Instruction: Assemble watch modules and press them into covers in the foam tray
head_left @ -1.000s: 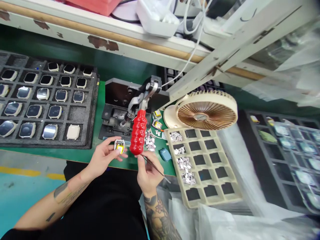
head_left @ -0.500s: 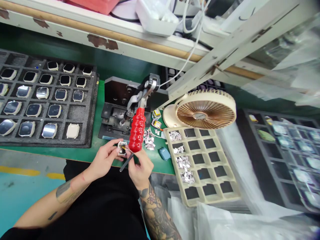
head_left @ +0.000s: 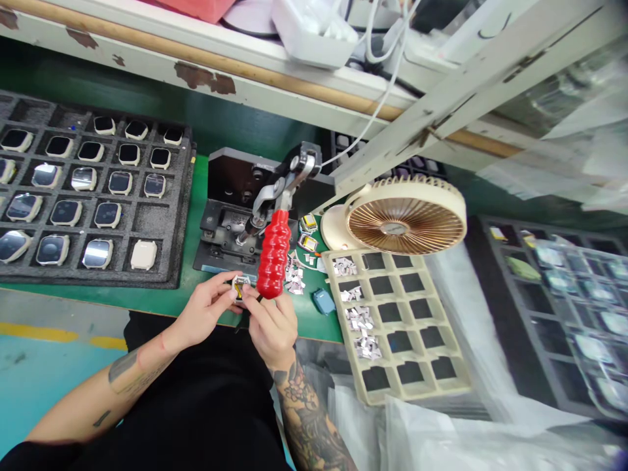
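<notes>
My left hand (head_left: 205, 307) pinches an open smartwatch case (head_left: 240, 286) by its edge, its yellow and metallic inside facing up. My right hand (head_left: 272, 327) is closed with its fingertips at the case's right side. A dark, thin tool shows only in small part beneath that hand; its kind cannot be made out. Just above my right hand rises the red ribbed handle (head_left: 274, 255) of a toggle clamp. The clamp belongs to a black press fixture (head_left: 228, 229) behind the watch case.
On the left lies a grey foam tray (head_left: 156, 219) of smartwatches. Small pale pieces (head_left: 294, 275), two open watch cases (head_left: 308, 233) and a blue case (head_left: 323, 301) lie right of the fixture. Beyond are a beige compartment tray (head_left: 400, 294), a fan (head_left: 405, 216) and a shelf (head_left: 147, 62) overhead.
My right fingertips have moved in onto the watch case. The dark tool, which stuck out below my right hand, is now mostly hidden. My left hand keeps its hold.
</notes>
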Motion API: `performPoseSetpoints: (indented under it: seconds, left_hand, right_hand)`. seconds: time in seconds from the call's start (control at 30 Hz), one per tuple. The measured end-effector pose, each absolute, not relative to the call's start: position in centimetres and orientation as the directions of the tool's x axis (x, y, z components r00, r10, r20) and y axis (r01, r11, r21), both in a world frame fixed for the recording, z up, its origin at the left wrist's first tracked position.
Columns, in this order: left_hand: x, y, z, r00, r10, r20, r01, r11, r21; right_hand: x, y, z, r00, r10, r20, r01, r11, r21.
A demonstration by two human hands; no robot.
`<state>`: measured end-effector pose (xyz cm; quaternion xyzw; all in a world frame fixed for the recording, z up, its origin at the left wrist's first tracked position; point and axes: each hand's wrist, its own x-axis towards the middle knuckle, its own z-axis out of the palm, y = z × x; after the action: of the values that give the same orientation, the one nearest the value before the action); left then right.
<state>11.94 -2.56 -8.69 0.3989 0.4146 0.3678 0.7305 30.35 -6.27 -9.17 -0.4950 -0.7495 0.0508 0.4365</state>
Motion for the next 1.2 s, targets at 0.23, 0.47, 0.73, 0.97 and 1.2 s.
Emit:
performPoseSetpoints:
  seconds: [0.23,0.47,0.73,0.97,1.2]
  left_hand:
    - [12.1,-2.4,-8.5,0.359,0.877,-0.32,-0.248,0.42,0.873]
    - [12.3,-2.6,-8.8,0.33,0.888,-0.321,-0.265,0.413,0.871]
    - [12.3,-2.8,-8.3,0.31,0.901,-0.304,-0.284,0.393,0.875]
    - [11.9,-2.6,-8.4,0.371,0.896,-0.245,-0.236,0.346,0.908]
    - [11.7,-2.9,-8.3,0.435,0.864,-0.254,-0.229,0.379,0.897]
  right_hand:
    - [30.0,-6.8,-9.2,-0.159,0.786,0.598,0.711,0.511,-0.483]
    - [29.1,-6.8,-9.6,-0.051,0.815,0.577,0.653,0.464,-0.599]
    - [28.6,-7.1,-9.8,0.318,0.922,0.221,0.304,0.121,-0.945]
    - [29.2,-6.0,-9.7,0.215,0.977,-0.007,0.028,-0.013,-1.0]
    - [29.0,-6.0,-9.9,0.21,0.977,-0.029,0.055,-0.042,-0.998]
